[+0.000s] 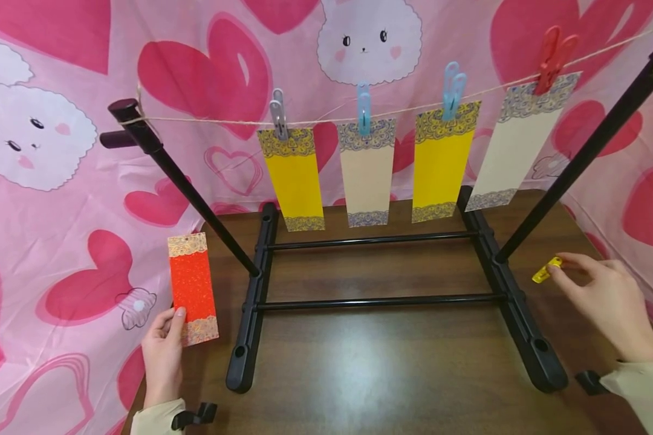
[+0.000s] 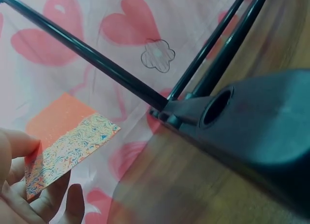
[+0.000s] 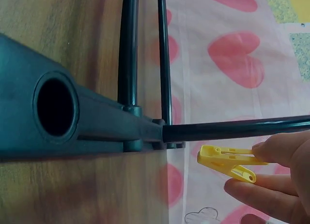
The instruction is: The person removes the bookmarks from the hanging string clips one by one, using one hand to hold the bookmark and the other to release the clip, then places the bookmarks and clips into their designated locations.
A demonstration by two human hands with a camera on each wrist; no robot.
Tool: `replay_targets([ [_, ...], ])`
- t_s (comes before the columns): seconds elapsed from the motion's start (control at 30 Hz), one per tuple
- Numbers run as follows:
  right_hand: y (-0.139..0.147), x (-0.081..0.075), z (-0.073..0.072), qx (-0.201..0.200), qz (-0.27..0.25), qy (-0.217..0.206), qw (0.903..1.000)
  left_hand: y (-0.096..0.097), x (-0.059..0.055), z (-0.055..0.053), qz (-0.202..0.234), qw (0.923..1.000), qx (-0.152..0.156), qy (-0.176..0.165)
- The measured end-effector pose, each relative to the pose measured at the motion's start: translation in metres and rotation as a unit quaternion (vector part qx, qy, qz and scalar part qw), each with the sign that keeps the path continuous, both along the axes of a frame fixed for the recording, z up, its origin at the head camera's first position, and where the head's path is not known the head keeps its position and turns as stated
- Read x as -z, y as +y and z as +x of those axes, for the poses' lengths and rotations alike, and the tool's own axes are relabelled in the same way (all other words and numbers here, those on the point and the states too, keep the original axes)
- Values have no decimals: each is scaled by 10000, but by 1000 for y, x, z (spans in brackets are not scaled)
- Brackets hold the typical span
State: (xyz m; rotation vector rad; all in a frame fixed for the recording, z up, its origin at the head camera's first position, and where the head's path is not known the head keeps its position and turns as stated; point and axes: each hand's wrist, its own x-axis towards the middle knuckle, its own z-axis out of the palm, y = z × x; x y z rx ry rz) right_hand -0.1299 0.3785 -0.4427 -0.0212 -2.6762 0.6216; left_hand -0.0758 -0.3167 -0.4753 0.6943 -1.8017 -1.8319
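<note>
A red paper card [image 1: 191,284] with gold patterned ends is pinched at its lower edge by my left hand [image 1: 164,353], left of the rack. In the left wrist view the thumb lies on the card's patterned end [image 2: 72,149]. My right hand [image 1: 604,299] holds a yellow clothespin [image 1: 546,270] between thumb and fingers, right of the rack; the right wrist view shows the clothespin [image 3: 225,161] by its handles. On the string [image 1: 207,121] hang two yellow cards [image 1: 296,187] and two pale cards [image 1: 367,175], held by grey [image 1: 279,113], blue [image 1: 364,109] and red [image 1: 552,60] clothespins.
The black rack [image 1: 242,344] stands on a brown wooden table [image 1: 375,362], its two slanted poles carrying the string. Two crossbars [image 1: 381,301] join the feet. A pink cloth [image 1: 87,211] with hearts and white cartoon faces hangs behind and at both sides.
</note>
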Motion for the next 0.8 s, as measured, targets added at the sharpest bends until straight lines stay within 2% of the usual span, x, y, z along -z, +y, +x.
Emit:
replay_targets([
  [0.2, 5, 2, 1, 26, -7, -33, 10000, -7, 6, -1, -259, 9985, 147, -454],
  [0.47, 16, 8, 0, -51, -5, -97, 9999, -15, 13, 0, -708, 9917, 418, -990],
  [0.6, 20, 10, 0, -98, -42, -79, 9999, -19, 13, 2, -1144, 9825, 710, -1284],
  [0.8, 24, 12, 1, -116, -48, -123, 9998, -24, 11, 4, -1732, 9600, 1298, -1778],
])
